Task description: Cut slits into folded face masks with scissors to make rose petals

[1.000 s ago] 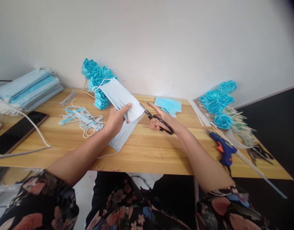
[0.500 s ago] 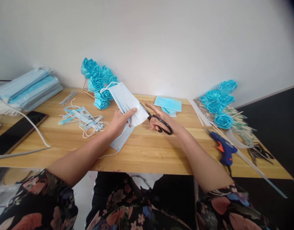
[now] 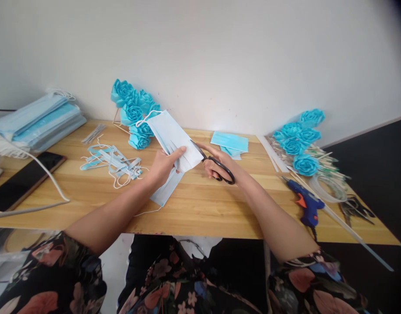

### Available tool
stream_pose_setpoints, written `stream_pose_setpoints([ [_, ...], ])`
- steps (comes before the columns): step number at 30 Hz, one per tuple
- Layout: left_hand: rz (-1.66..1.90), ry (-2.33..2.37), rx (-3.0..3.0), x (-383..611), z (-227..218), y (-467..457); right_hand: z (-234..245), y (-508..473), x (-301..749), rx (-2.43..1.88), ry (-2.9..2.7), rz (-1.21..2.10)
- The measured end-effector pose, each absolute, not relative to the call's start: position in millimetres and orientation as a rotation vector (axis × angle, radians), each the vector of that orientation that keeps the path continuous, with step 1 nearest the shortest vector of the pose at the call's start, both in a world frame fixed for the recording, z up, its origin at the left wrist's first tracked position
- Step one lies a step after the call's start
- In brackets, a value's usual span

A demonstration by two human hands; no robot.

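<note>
My left hand (image 3: pixel 166 165) grips a pale face mask (image 3: pixel 174 135) above the table, thumb on top near its lower end. White ear loops hang from the mask's upper left corner. In my right hand (image 3: pixel 221 160) are black-handled scissors (image 3: pixel 227 173), with the blades at the mask's right edge. How far the blades are closed is hard to make out. Beneath my left hand another light blue mask (image 3: pixel 166 192) lies on the table, partly covered. Beyond my right hand rest flat blue mask pieces (image 3: pixel 229 141).
Cut strips with ear loops (image 3: pixel 113 161) lie left of my hands, near blue fabric flowers (image 3: pixel 133 111). A mask stack (image 3: pixel 39 117) and a phone (image 3: pixel 26 179) are farther left. More flowers (image 3: pixel 301 139), a glue gun (image 3: pixel 303 198) and black cutters (image 3: pixel 355 208) lie right.
My right index finger, stretched out before, has drawn down closer to the scissors. The mask and my left hand have barely moved.
</note>
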State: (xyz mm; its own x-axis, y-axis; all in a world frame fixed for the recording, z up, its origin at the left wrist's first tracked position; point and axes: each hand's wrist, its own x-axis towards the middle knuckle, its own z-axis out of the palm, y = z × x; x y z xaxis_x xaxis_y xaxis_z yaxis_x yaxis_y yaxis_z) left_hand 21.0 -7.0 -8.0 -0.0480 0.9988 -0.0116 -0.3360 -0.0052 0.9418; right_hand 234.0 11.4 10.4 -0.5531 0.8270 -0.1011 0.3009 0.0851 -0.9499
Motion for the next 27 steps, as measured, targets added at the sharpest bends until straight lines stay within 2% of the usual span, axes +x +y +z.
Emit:
stream_pose_setpoints([
  [27, 1.389, 0.968, 0.923, 21, -9, -7, 22, 8, 230, -1.192, -1.879, 1.427],
])
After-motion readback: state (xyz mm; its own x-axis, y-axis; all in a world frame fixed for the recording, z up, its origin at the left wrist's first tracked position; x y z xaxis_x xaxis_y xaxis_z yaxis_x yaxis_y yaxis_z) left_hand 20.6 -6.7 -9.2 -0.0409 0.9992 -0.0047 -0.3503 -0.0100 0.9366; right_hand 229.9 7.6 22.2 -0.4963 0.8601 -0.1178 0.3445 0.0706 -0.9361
